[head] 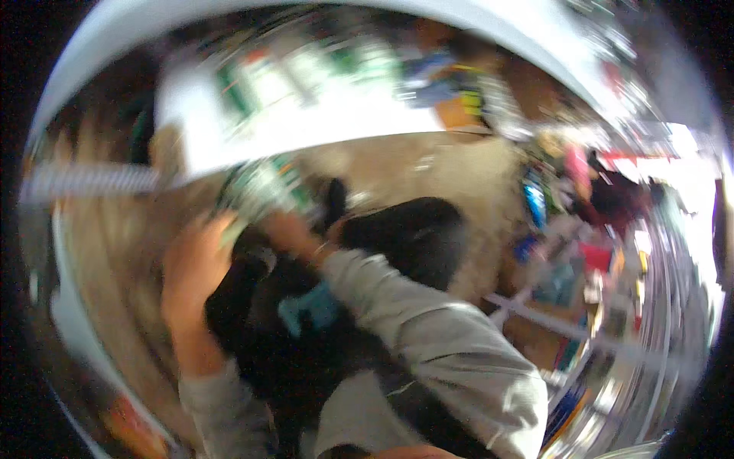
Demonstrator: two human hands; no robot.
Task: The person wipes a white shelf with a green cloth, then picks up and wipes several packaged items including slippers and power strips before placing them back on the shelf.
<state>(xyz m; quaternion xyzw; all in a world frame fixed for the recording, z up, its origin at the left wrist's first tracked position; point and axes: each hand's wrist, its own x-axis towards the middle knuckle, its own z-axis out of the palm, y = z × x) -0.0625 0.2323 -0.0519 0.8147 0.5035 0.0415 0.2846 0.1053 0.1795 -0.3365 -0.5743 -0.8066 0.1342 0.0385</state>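
Observation:
Blur covers much of the head view. My left hand (198, 264) is at the left, its fingers near the lower left edge of a green-and-white item (261, 186), possibly a package. My right hand (289, 232) reaches across from the right and meets the same item from below; its fingers are partly hidden, and the grip of both hands is unclear. The item lies just below the front edge of a white table (344, 123), above my dark-clothed legs (407, 238). A light blue thing (309, 310) is in my lap.
Several green-and-white items (269, 80) lie on the table, with an orange-brown box (459, 112) at its right end. Brown floor (390, 166) shows under the table. Crowded goods and a metal rack (550, 318) stand at the right. Another person in dark red (616, 198) is farther right.

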